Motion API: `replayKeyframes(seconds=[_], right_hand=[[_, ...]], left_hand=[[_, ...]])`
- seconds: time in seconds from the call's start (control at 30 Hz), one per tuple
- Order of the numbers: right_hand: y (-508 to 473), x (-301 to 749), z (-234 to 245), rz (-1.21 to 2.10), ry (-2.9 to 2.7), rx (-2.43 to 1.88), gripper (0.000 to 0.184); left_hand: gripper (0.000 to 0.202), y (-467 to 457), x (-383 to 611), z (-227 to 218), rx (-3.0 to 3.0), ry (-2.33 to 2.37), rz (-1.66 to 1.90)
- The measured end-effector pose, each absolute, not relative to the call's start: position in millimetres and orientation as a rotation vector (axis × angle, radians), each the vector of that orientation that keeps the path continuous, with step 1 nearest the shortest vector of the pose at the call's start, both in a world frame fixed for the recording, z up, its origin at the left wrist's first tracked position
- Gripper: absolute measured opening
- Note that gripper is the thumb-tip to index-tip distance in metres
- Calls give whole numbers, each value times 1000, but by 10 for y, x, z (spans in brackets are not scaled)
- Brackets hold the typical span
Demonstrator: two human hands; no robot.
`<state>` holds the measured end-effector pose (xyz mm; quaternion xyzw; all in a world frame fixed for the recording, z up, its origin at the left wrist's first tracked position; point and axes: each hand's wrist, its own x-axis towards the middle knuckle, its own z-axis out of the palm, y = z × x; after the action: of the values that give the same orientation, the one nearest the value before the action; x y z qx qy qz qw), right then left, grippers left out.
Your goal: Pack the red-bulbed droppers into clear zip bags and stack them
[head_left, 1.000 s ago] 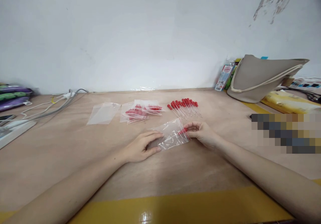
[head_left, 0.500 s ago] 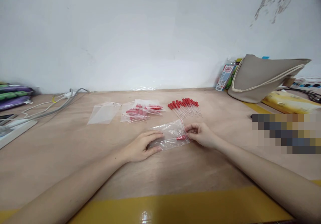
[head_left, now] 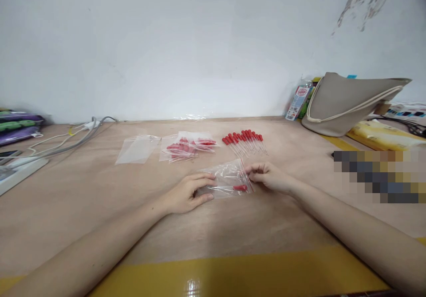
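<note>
A clear zip bag (head_left: 228, 171) lies on the table between my hands, its red-lined mouth facing right. Inside it is a dropper (head_left: 239, 188) with a red bulb and a thin clear stem pointing left. My left hand (head_left: 189, 193) rests over the bag's left end, fingers stretched and thumb apart. At the mouth edge, my right hand (head_left: 268, 177) pinches the bag with curled fingers. Behind it, loose red-bulbed droppers (head_left: 244, 137) lie in a row. Filled bags with red bulbs (head_left: 181, 149) are piled to their left, beside flat clear bags (head_left: 138, 149).
A grey drawstring bag (head_left: 346, 101) and a yellow packet (head_left: 382, 135) stand at the right, with a labelled package (head_left: 298, 103) against the wall. Cables (head_left: 80, 139), a white power strip (head_left: 25, 172) and a purple-green package (head_left: 20, 126) are at the left.
The red bulb has shifted slightly down inside the bag and shows more fully, no longer close to my right fingertips. My right fingers now pinch the upper part of the bag's mouth.
</note>
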<state>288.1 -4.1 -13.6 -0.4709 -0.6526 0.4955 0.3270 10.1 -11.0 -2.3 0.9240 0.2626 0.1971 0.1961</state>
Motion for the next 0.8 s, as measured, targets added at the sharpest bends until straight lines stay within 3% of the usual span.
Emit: replayKeyframes(seconds=[0.1,0.3,0.4,0.6,0.8], right_hand=[[78,2933,-116,1126,-1588,-1447,26],[507,2868,-48,277,-1809,-1573,18],[707,2704,-25,15,-1919,-1600,19],[895,2327,66,67,-1926,-1979,24],[1042,2200,124,438,-1636,-2015,21]], left_hand=[[20,-112,106,-6,2570,737,575],[18,-127,110,30,2571,745,541],[16,-134,110,20,2587,748,545],[27,-124,102,6,2710,705,472],[31,-119,105,25,2783,691,403]])
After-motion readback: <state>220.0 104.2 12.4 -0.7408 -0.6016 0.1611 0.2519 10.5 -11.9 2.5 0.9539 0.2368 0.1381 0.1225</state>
